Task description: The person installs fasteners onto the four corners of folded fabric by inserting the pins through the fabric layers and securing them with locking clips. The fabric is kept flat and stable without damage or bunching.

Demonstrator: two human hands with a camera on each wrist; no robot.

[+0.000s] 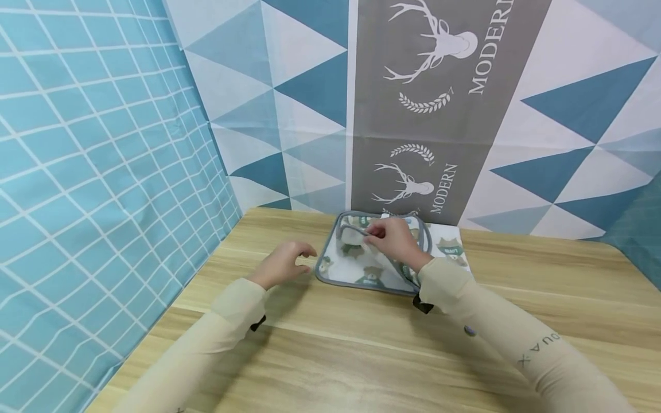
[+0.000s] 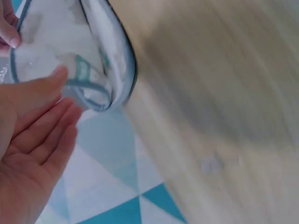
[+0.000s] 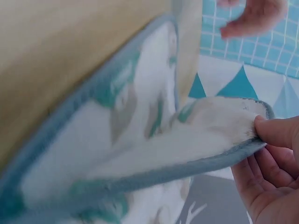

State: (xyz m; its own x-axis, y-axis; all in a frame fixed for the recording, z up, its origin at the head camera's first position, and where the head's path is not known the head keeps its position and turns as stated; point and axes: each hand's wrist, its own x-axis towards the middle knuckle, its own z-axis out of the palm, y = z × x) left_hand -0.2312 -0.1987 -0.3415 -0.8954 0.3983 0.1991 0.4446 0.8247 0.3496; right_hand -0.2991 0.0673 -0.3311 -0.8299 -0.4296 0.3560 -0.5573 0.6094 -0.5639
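Note:
A white cloth (image 1: 338, 271) with bear prints and grey edging lies folded on the table by the wall. My right hand (image 1: 395, 238) pinches the edge of its upper layer between thumb and fingers. In the right wrist view, that lifted layer (image 3: 219, 135) rises from the layer below up to my right thumb and fingers (image 3: 275, 135). My left hand (image 1: 281, 265) hovers just left of the cloth, fingers loosely bent with nothing in them. The left wrist view shows the left palm (image 2: 32, 172) with thumb and fingers apart, overlapping the cloth's edge.
A white bear-printed piece (image 1: 451, 244) without visible grey edging sticks out to the right from beneath the cloth. Behind stands a patterned wall covering (image 1: 310, 115), with a blue grid covering (image 1: 103, 172) at left. A small dark disc (image 1: 469, 331) lies on the wooden table (image 1: 330, 355).

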